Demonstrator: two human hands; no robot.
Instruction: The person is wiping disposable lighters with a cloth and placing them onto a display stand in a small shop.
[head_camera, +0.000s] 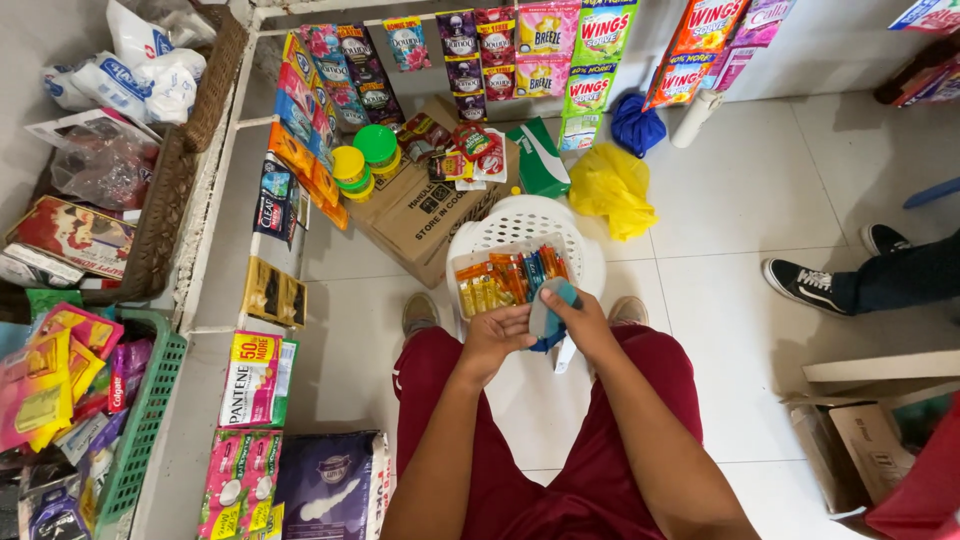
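White tiled floor (740, 200) under us, our left hand (497, 335) and right hand (580, 318) both closed around small blue sachets (548, 305), above white basket (520, 225) with orange packets (490, 280).

Bright, even light is flooding in, glaring softly off the white floor tiles (760, 190); shadows are staying faint, edges are bending fisheye-style, and everything is holding sharp focus.

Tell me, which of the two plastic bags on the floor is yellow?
The yellow bag is the bigger one, lying nearer the white basket; the blue bag sits behind it by the wall.
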